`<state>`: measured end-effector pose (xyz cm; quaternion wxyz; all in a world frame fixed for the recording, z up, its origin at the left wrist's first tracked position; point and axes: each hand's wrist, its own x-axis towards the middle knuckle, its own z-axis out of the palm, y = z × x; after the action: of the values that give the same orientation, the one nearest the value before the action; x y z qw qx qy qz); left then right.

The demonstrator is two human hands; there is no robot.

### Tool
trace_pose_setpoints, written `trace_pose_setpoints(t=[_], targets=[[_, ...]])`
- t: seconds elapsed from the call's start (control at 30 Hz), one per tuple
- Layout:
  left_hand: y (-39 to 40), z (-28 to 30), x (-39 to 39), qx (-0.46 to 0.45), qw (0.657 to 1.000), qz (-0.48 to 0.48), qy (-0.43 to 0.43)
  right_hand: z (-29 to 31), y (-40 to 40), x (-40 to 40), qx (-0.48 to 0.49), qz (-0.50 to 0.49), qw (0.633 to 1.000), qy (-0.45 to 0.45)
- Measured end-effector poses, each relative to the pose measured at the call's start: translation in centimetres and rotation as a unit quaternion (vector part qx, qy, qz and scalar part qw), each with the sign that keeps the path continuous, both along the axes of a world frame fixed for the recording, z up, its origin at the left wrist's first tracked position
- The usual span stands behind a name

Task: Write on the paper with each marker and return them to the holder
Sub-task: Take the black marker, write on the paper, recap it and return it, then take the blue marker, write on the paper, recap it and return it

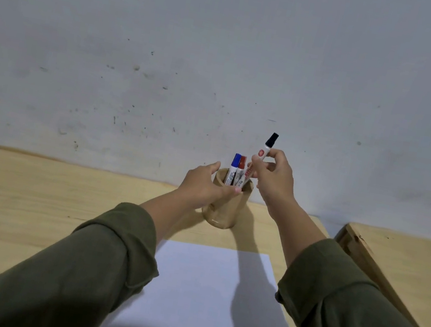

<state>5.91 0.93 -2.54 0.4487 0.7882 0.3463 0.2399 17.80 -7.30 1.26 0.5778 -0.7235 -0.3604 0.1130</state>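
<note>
A round wooden holder (226, 208) stands at the far middle of the table, beyond a blank white sheet of paper (210, 300). My left hand (204, 186) wraps around the holder's left side, thumb on its front rim. A blue-capped marker (234, 168) and a red-capped marker (240, 172) stand inside it. My right hand (273, 178) grips a black-capped marker (264, 150) by its white barrel. That marker is tilted, cap up, and its lower end sits at the holder's mouth, hidden behind my fingers.
The light wooden table (29, 202) runs to a stained grey wall (226, 64) right behind the holder. A second wooden surface (397, 267) lies at the right across a narrow gap. My green sleeves cross the near part of the table.
</note>
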Motion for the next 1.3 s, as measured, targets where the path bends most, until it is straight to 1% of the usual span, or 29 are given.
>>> trace_pose_setpoints(t=[0.1, 0.23, 0.43, 0.57, 0.63, 0.73, 0.8, 0.87, 0.97, 1.17, 1.3], targets=[[0.2, -0.7, 0.1, -0.015, 1.0, -0.002, -0.022, -0.9, 0.3, 0.2, -0.012, -0.019, 0.999, -0.026], [0.4, -0.9, 0.2, -0.012, 1.0, 0.0, -0.024, -1.9, 0.7, 0.7, -0.051, -0.039, 0.996, -0.055], [0.5, -0.7, 0.1, -0.002, 1.0, -0.005, -0.02, -2.8, 0.7, 0.9, -0.105, -0.055, 0.992, -0.034], [0.5, -0.7, 0.0, 0.001, 1.0, -0.009, -0.016, -2.7, 0.7, 0.5, -0.099, -0.053, 0.993, -0.024], [0.5, -0.6, 0.0, 0.001, 1.0, -0.012, -0.015, -2.5, 0.7, 0.3, -0.078, -0.046, 0.994, -0.057], [0.6, -0.6, 0.0, 0.002, 1.0, -0.016, -0.014, -2.1, 1.1, 0.2, -0.076, -0.037, 0.982, -0.169], [0.6, -0.6, 0.0, -0.001, 1.0, -0.015, -0.013, -1.9, 1.6, 0.2, -0.111, -0.036, 0.965, -0.234], [0.6, -0.6, -0.1, 0.0, 1.0, -0.013, -0.011, -1.7, 2.0, 0.1, -0.159, -0.032, 0.949, -0.27], [0.3, -0.4, -0.2, 0.008, 1.0, -0.012, -0.019, -1.7, 2.5, 0.0, -0.191, -0.022, 0.937, -0.291], [0.2, -0.2, -0.1, 0.01, 1.0, -0.017, -0.007, -1.2, 2.4, -0.4, -0.162, -0.021, 0.934, -0.318], [0.1, -0.1, -0.2, 0.002, 1.0, -0.01, -0.006, -1.1, 2.4, -0.1, -0.163, -0.023, 0.939, -0.302]])
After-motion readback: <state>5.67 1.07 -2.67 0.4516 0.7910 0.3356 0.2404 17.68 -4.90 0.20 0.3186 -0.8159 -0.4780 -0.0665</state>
